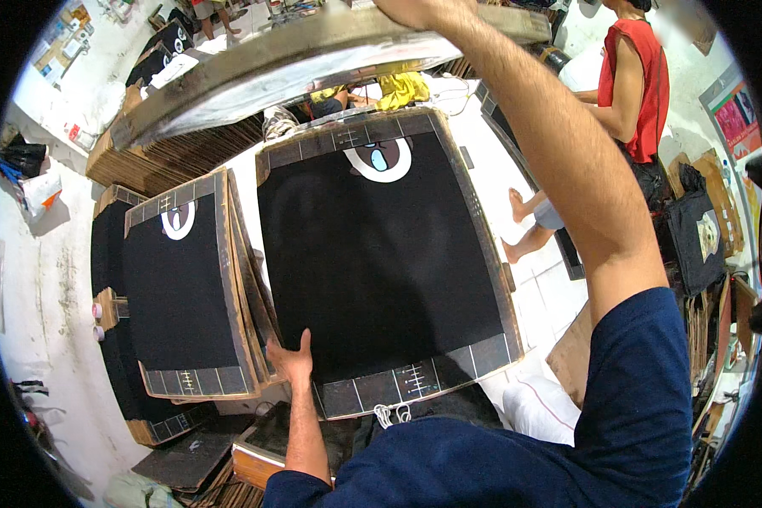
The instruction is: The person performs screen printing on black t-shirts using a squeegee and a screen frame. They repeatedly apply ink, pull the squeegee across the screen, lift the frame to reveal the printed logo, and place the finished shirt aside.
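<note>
My right hand [415, 12] reaches to the top edge of a long, raised, worn slab [296, 59] that tilts across the upper view. My left hand [289, 362] grips the lower left edge of the central board [499, 334], thumb up, beside a leaning group of boards. Black fabric [368, 262] covers that board's middle and bears a white, dark and pale-blue round print [379, 160] near its far end. To the left, another dark-bordered board [186, 381] carries black fabric with a similar print [177, 220].
A person in a red sleeveless top [631, 85] stands at upper right; bare feet [525, 245] show below. Cardboard stacks [178, 161] lie behind the boards. Yellow cloth [402, 89] is beyond. A white sack [538, 398] is at lower right, hanging dark fabric [694, 245] at right.
</note>
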Demonstrator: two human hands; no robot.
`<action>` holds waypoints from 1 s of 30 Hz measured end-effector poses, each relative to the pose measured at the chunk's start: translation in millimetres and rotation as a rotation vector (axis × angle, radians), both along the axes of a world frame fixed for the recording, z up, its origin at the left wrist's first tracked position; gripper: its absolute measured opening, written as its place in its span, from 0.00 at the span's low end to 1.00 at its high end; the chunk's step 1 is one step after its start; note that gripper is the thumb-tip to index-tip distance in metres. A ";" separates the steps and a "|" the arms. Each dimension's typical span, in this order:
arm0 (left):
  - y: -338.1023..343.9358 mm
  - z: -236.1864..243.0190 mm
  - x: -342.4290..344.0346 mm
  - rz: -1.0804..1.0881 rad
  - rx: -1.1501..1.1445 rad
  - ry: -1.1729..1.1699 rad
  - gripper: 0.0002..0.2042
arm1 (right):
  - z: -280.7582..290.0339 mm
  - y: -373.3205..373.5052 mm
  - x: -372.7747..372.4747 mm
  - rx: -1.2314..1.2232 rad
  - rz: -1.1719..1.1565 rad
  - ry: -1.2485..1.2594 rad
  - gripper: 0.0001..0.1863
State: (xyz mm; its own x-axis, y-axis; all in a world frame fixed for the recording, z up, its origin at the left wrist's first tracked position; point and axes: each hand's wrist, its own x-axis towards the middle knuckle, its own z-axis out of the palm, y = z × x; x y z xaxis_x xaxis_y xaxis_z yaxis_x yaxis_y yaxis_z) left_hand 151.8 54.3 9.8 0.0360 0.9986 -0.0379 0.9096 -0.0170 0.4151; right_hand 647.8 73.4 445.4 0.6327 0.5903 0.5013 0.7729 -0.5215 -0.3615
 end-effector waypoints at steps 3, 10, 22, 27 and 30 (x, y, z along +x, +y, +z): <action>15.5 82.8 65.0 -0.216 -0.058 -0.521 0.41 | -42.4 -15.0 -12.9 0.105 0.047 -0.234 0.15; -3.0 175.9 153.6 0.060 -0.574 -1.958 0.34 | -229.3 -122.3 -93.6 0.160 0.207 -0.032 0.11; -43.3 22.8 131.5 -0.446 0.048 -0.207 0.22 | -386.2 23.3 66.0 -0.155 0.249 -0.057 0.53; -28.0 -15.9 135.7 -0.829 0.336 -0.011 0.33 | -382.0 102.9 115.8 -0.544 0.353 -0.041 0.44; -20.6 -35.2 126.9 -0.854 0.364 0.023 0.31 | -375.8 114.6 118.5 -0.632 0.366 0.095 0.30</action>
